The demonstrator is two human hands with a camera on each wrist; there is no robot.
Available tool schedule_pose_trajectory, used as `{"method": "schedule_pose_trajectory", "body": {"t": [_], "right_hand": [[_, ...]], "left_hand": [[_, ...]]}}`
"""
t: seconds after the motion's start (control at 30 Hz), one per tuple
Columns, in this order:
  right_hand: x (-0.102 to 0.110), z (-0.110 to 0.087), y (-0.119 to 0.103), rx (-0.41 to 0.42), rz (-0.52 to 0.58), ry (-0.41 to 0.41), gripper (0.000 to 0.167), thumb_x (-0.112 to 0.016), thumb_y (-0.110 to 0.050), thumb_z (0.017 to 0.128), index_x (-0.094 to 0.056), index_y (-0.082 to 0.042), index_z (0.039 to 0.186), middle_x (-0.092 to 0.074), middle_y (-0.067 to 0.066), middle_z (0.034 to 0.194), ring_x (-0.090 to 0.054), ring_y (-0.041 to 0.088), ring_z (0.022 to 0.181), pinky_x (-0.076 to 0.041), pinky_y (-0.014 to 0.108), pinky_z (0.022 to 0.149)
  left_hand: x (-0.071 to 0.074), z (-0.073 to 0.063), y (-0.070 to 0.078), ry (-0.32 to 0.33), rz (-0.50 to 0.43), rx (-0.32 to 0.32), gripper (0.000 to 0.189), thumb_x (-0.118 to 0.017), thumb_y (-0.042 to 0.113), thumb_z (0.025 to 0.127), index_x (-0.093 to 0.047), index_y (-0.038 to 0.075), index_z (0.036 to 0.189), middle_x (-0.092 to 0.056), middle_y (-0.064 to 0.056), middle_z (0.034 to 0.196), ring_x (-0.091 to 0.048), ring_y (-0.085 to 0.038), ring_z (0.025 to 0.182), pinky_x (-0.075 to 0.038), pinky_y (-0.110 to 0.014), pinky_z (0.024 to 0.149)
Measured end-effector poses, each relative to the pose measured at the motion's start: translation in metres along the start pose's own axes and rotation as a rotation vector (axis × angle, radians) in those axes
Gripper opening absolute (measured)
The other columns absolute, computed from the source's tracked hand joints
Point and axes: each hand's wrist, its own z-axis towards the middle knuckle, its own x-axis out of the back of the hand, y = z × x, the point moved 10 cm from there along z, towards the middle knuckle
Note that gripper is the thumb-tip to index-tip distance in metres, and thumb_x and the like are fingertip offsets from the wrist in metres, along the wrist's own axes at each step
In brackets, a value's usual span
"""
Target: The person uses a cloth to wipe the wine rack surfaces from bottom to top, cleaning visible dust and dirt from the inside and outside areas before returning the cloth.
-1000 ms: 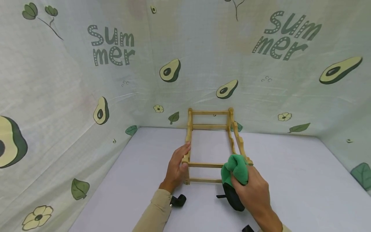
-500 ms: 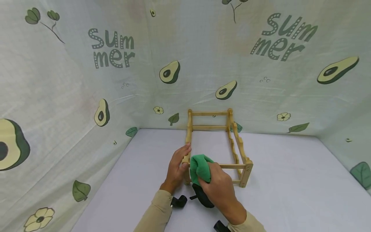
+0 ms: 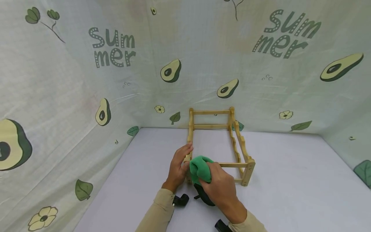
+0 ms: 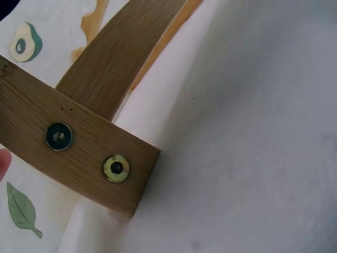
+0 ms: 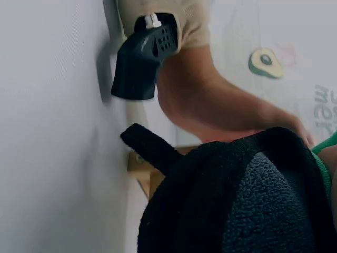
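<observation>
A low wooden rack [image 3: 211,126] with notched side rails and crossbars stands on the white table. My left hand [image 3: 178,166] holds its front left corner, fingers along the outer side and thumb at the front. In the left wrist view, the wooden leg [image 4: 73,142] shows two bolts, with a fingertip at the left edge. My right hand [image 3: 218,185] grips a bunched cloth [image 3: 200,168], green above with a dark part hanging below, at the left end of the front crossbar. Close up in the right wrist view, the cloth [image 5: 268,211] has grey terry and a black loop.
Behind the rack hangs a pale curtain [image 3: 197,48] printed with avocados and leaves; it also lines both sides. Black wrist cameras [image 3: 181,200] sit on both wrists, close above the table [image 3: 290,180].
My right hand has carried the cloth leftward along the front crossbar, from the right corner to the left, uncovering the right front leg. My left hand has stayed on the rack.
</observation>
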Motion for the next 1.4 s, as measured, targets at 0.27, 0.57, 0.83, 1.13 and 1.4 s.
{"method": "schedule_pose_trajectory", "body": {"t": [0.27,0.57,0.83,1.13,1.4], "right_hand": [[0.028,-0.013,0.035,-0.066,-0.068,-0.007,0.033,-0.081,-0.013,0.071,-0.065,0.000,0.096,-0.065,0.011,0.080,-0.067,0.023,0.061,-0.054,0.040,0.048],[0.076,-0.029,0.077,-0.141,-0.176,0.056,0.026,-0.064,-0.021,0.079,-0.067,-0.001,0.094,-0.065,0.012,0.078,-0.066,0.025,0.062,-0.051,0.046,0.044],[0.054,-0.046,0.089,-0.277,-0.257,-0.276,0.029,-0.079,-0.017,0.069,-0.069,-0.009,0.095,-0.060,0.003,0.076,-0.047,0.011,0.052,-0.039,0.031,0.040],[0.007,-0.060,0.083,-0.323,-0.249,-0.577,0.020,-0.076,-0.007,0.067,-0.061,-0.019,0.076,-0.055,-0.005,0.069,-0.049,0.011,0.058,-0.041,0.035,0.044],[-0.022,-0.052,0.051,-0.194,-0.183,-0.564,0.026,-0.076,-0.004,0.063,-0.061,-0.019,0.077,-0.062,-0.007,0.072,-0.058,0.011,0.063,-0.046,0.034,0.050]], "left_hand": [[-0.001,0.000,-0.001,0.005,0.004,0.010,0.067,-0.031,0.053,0.107,-0.058,-0.002,0.135,-0.053,-0.022,0.143,-0.046,-0.039,0.132,-0.034,-0.045,0.111],[-0.001,0.003,0.002,0.013,-0.003,-0.007,0.064,-0.035,0.052,0.107,-0.060,0.000,0.132,-0.055,-0.023,0.140,-0.048,-0.039,0.130,-0.035,-0.044,0.110],[-0.001,0.000,0.002,0.014,0.036,0.019,0.065,-0.035,0.056,0.105,-0.061,0.002,0.131,-0.055,-0.017,0.142,-0.048,-0.035,0.131,-0.035,-0.040,0.111],[0.002,0.003,0.007,0.024,0.036,0.007,0.065,-0.036,0.055,0.106,-0.062,0.000,0.129,-0.056,-0.020,0.140,-0.050,-0.038,0.129,-0.035,-0.042,0.111],[0.004,0.005,0.012,0.017,0.084,-0.004,0.064,-0.034,0.054,0.106,-0.064,0.001,0.126,-0.058,-0.018,0.139,-0.051,-0.036,0.128,-0.037,-0.043,0.110]]}}
